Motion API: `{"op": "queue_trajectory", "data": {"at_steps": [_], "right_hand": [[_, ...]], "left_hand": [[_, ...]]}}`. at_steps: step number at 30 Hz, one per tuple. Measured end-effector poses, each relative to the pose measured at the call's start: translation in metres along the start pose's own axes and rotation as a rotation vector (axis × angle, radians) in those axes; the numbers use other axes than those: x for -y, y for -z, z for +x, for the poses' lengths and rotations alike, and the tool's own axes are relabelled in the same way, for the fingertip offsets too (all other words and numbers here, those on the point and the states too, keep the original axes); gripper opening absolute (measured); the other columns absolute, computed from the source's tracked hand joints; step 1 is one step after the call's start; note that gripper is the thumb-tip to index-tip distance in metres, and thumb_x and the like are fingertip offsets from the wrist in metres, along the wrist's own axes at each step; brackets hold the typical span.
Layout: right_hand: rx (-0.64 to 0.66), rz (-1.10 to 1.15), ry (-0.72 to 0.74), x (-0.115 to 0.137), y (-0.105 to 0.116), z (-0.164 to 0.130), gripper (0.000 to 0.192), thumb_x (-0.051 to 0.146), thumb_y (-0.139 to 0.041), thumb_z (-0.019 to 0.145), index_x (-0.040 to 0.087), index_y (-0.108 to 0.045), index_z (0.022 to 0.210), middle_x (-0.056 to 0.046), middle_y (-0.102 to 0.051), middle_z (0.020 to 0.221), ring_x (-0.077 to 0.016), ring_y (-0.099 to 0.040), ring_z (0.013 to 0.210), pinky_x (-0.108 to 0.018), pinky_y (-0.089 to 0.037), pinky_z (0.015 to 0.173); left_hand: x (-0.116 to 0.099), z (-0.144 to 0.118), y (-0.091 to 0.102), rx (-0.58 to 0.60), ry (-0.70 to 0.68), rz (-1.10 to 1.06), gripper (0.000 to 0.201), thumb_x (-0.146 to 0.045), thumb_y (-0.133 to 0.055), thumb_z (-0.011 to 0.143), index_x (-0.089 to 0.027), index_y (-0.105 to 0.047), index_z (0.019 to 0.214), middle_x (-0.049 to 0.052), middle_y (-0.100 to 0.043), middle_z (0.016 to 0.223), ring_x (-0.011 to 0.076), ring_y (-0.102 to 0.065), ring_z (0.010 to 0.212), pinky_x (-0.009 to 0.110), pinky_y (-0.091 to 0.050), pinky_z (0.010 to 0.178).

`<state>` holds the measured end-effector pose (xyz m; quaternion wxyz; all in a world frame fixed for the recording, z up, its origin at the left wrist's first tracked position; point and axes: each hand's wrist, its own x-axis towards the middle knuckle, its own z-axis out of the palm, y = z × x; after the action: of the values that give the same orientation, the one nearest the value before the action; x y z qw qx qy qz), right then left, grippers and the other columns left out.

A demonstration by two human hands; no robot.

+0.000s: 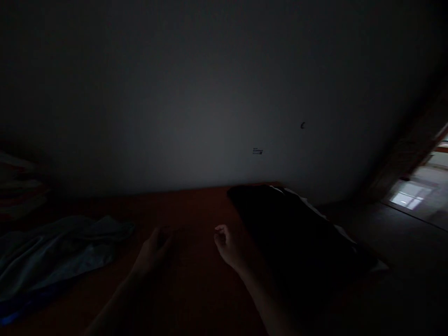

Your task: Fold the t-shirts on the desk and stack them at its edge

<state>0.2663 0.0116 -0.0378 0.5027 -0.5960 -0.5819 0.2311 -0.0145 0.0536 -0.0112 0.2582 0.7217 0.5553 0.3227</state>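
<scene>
My left hand (153, 252) is over the reddish-brown tabletop (189, 210), thumb and fingers apart, with nothing visible in it. To its left lies a crumpled grey cloth (70, 247). My right hand (227, 247) hovers above or rests on the same surface; the dim light hides which. Its fingers are loosely curled with a gap to the thumb, and I see nothing between them. Close by on the right is a flat black cloth (294, 233) with white edges showing along its far right side.
A stack of what may be books or folded things (21, 191) stands at the far left. Blue material (21, 308) shows under the grey cloth. A pale wall (196, 116) rises behind the table. At the right, a doorway (420, 172) lets in light over the floor.
</scene>
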Motion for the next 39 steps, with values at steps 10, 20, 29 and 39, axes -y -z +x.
{"op": "queue_trajectory", "data": {"at_steps": [10, 20, 29, 39], "right_hand": [[-0.153, -0.692, -0.163, -0.017, 0.165, 0.049, 0.027, 0.041, -0.059, 0.09, 0.017, -0.07, 0.095, -0.022, -0.07, 0.11, -0.0336, -0.064, 0.113, -0.048, -0.046, 0.097], [-0.322, -0.762, -0.344, -0.036, 0.205, 0.045, 0.021, 0.033, -0.054, 0.088, 0.021, -0.065, 0.076, -0.014, -0.07, 0.086, -0.0294, -0.07, 0.086, -0.044, -0.05, 0.081], [-0.464, -0.439, -0.04, 0.047, 0.14, 0.069, 0.039, 0.057, -0.035, 0.093, 0.023, -0.054, 0.086, -0.013, -0.069, 0.092, -0.0272, -0.064, 0.091, -0.04, -0.047, 0.087], [0.032, 0.453, 0.441, 0.249, 0.027, 0.04, 0.033, 0.057, -0.056, 0.095, 0.024, -0.057, 0.09, 0.004, -0.055, 0.075, -0.0124, -0.052, 0.07, -0.024, -0.042, 0.067]], "left_hand": [[-0.015, -0.005, 0.006, -0.095, 0.077, -0.237, 0.06, -0.067, -0.059, 0.076, -0.02, -0.056, 0.114, 0.008, -0.071, 0.098, 0.0276, -0.071, 0.089, 0.04, -0.06, 0.077], [-0.015, -0.009, 0.004, -0.124, 0.085, -0.361, 0.065, -0.068, -0.062, 0.078, -0.019, -0.054, 0.12, 0.007, -0.07, 0.098, 0.0266, -0.071, 0.09, 0.037, -0.06, 0.073], [-0.021, -0.022, -0.002, -0.167, -0.016, -0.332, 0.063, -0.062, -0.062, 0.084, -0.02, -0.048, 0.128, 0.011, -0.066, 0.113, 0.0272, -0.07, 0.098, 0.044, -0.061, 0.083], [-0.035, -0.055, -0.022, -0.075, -0.307, -0.474, 0.124, -0.086, -0.057, 0.071, -0.024, 0.0, 0.163, 0.017, -0.021, 0.169, 0.0417, -0.03, 0.151, 0.056, -0.044, 0.114]]}}
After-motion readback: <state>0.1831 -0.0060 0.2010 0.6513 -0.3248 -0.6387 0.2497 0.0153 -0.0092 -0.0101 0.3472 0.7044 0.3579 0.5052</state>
